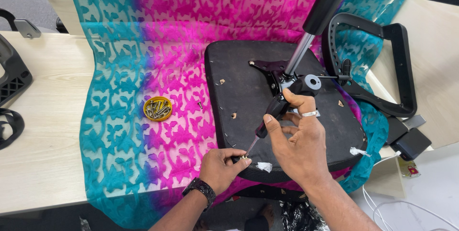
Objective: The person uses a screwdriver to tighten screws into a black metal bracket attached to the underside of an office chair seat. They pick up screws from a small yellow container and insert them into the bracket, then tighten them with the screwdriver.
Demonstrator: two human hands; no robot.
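An upturned black chair seat (239, 87) lies on a pink and turquoise patterned cloth (143, 44). My right hand (299, 145) grips a black-handled screwdriver (270, 116), its tip pointing down at the seat's near left edge. My left hand (222, 166), with a black wristwatch, pinches a small screw (244, 156) at that tip. A metal plate with a silver gas cylinder (299, 54) rises from the seat's middle.
A small yellow round tin of screws (158, 108) rests on the cloth left of the seat. A black armrest frame (382, 63) lies at the right. Black chair parts (12, 78) sit on the pale wooden table (43, 130) at far left. White cables (392, 207) trail at lower right.
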